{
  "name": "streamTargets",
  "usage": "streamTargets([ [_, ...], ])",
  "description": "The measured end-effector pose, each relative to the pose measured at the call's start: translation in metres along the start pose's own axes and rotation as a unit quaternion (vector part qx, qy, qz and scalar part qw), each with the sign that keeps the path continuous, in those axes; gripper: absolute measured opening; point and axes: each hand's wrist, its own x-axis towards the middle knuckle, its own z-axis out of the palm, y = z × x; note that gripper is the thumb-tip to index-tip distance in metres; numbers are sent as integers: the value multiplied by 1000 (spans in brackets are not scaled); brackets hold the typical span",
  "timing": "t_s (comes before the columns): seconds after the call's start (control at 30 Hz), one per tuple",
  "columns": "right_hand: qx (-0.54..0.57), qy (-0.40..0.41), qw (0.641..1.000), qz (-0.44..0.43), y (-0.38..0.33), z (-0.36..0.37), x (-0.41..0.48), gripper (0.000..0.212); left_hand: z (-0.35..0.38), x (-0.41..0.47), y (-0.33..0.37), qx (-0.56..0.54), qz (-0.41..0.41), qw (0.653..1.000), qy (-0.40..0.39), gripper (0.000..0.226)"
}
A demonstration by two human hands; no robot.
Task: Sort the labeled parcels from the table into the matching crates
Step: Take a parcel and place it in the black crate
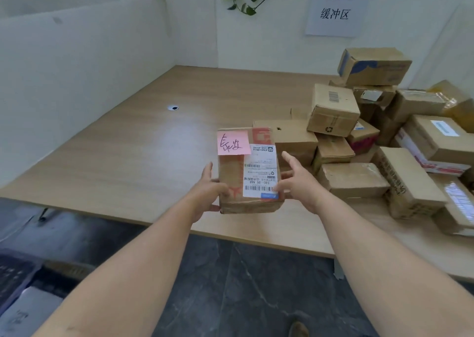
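Observation:
A brown cardboard parcel with red tape, a white shipping label and a pink sticky note with handwriting is held above the front part of the wooden table. My left hand grips its left side, thumb on top. At the parcel's right edge my right hand has spread fingers, with the thumb touching the label corner. A pile of several more cardboard parcels lies on the table's right side.
White partition walls enclose the table at the left and back. A paper sign hangs on the back wall under a green vine. A dark crate shows on the floor at the lower left. Dark floor lies below the table edge.

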Motion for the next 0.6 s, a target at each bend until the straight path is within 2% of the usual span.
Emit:
streamTargets([
  [0.1, -62, -29, 997, -29, 2, 8, 2, 105, -7, 1, -10, 16, 30, 999, -11, 107],
  [0.27, -122, -61, 989, -65, 11, 16, 14, 101, -16, 10, -22, 35, 68, 997, -17, 110],
  [0.6, -79, -137, 985, -68, 25, 15, 72, 98, -26, 33, -43, 33, 59, 998, 8, 106],
])
